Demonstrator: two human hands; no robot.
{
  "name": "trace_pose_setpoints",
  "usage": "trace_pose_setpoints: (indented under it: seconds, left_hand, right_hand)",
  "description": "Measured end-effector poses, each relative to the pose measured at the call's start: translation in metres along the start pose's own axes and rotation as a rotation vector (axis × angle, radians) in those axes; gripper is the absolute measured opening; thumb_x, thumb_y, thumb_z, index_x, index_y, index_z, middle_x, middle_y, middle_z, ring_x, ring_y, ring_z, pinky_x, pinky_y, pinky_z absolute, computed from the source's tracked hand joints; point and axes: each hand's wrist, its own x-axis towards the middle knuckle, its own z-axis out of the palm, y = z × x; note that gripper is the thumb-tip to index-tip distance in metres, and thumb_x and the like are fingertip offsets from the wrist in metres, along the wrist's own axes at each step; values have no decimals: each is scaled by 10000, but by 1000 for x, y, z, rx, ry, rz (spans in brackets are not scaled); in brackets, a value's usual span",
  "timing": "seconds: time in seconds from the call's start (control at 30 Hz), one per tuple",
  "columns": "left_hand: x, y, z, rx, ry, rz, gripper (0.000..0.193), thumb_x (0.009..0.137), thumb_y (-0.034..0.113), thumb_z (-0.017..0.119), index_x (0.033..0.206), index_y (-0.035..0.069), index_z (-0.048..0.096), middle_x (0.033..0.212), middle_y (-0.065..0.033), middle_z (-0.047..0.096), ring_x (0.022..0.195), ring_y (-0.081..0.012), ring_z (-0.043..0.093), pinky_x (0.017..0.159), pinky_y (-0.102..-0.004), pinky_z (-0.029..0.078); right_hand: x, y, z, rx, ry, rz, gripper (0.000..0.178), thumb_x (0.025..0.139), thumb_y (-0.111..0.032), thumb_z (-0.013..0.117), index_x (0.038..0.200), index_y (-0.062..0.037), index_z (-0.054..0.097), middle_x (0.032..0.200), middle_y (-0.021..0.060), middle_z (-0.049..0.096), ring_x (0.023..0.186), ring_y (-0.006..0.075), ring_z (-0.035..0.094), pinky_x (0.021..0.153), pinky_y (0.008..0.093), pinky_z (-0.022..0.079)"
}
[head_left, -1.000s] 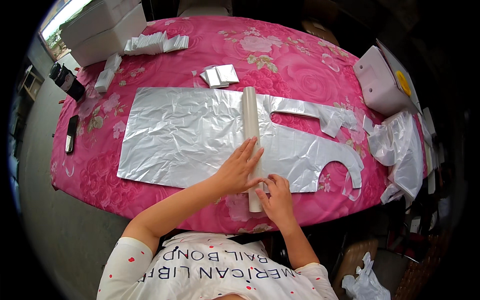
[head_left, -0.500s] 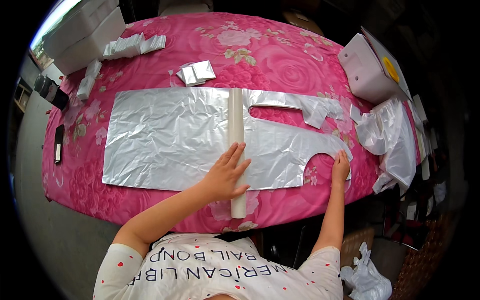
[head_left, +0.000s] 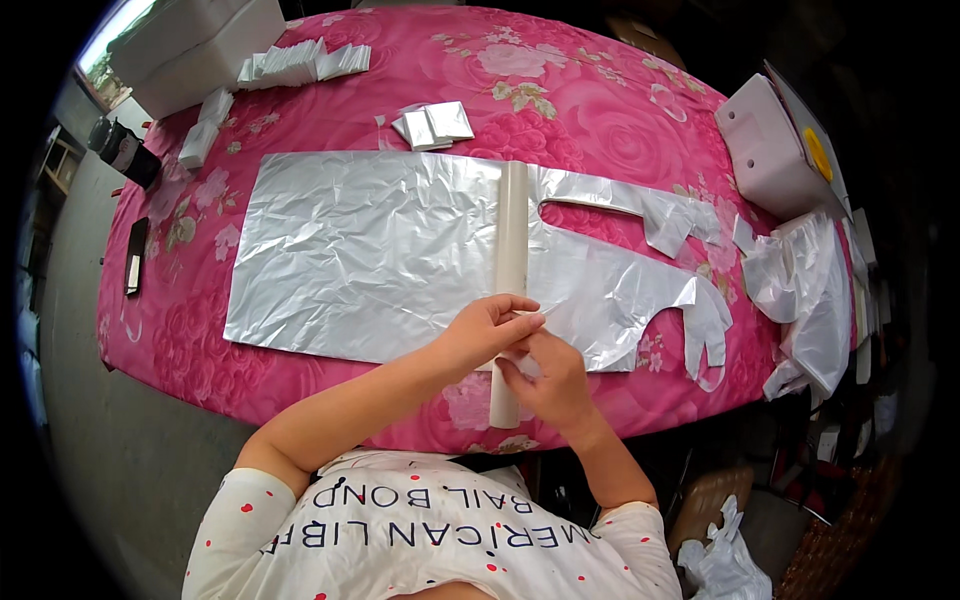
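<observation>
A silvery plastic apron (head_left: 370, 255) lies spread flat, its long cutout and curved strap ends toward the right. Across its middle, from far to near, rests a pale beige tube (head_left: 511, 225). My left hand (head_left: 488, 328) and my right hand (head_left: 555, 375) come together over the tube, close to the apron's near edge. Both hands have their fingers bent into a pinch, fingertips meeting. What they pinch, if anything, is too small or hidden to make out. The apron's right strap end droops in folds toward the table's near side.
Folded silvery packets (head_left: 433, 125) lie beyond the apron on the pink flowered tablecloth (head_left: 590, 100). Rows of white packets (head_left: 285, 68) sit by white foam boxes (head_left: 200, 55) at far left. A dark bottle (head_left: 125, 155) stands left; white plastic bags (head_left: 805, 290) heap up at right.
My right hand has left the strap end and moved left to meet my left hand over the tube. My left fingers, spread before, are now pinched. The strap end has folded over.
</observation>
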Motion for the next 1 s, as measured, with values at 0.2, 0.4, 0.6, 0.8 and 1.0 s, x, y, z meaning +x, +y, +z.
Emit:
trace_pose_setpoints:
  seconds: [0.2,0.4,0.6,0.8,1.0]
  left_hand:
    - [-49,19,-134,13,194,-89,170,864,160,599,950,14,590,801,-54,624,703,-138,610,658,-284,503]
    - [-101,38,-244,291,468,-128,193,847,130,594,997,8,592,812,-44,617,687,-107,576,647,-248,478]
    - [-95,50,-243,1075,754,198,239,812,90,599,1032,0,581,891,-83,623,813,-180,577,734,-282,465]
    - [-32,30,-100,1260,428,686,332,798,66,589,1124,28,534,1126,-144,555,1036,-320,523,876,-381,432]
    - [29,-33,-35,1226,298,690,529,856,152,509,1309,-58,337,1382,-204,329,1295,-332,299,1064,-401,267]
  right_hand:
    - [-32,-18,15,-104,-35,-30,281,716,-190,707,915,-33,586,980,116,613,874,263,587,709,356,469]
    - [-52,-22,15,-417,-112,496,431,674,-378,729,838,-6,585,832,165,626,762,312,611,654,391,476]
    - [-67,-6,24,-268,-267,706,486,705,-435,659,842,28,598,705,223,620,681,381,619,631,438,484]
    - [-66,-5,18,-206,-270,768,462,711,-394,649,879,34,607,735,232,628,714,380,623,657,427,489]
    - [-66,-4,12,-175,-309,803,471,712,-395,651,881,43,609,746,225,634,720,374,626,665,415,492]
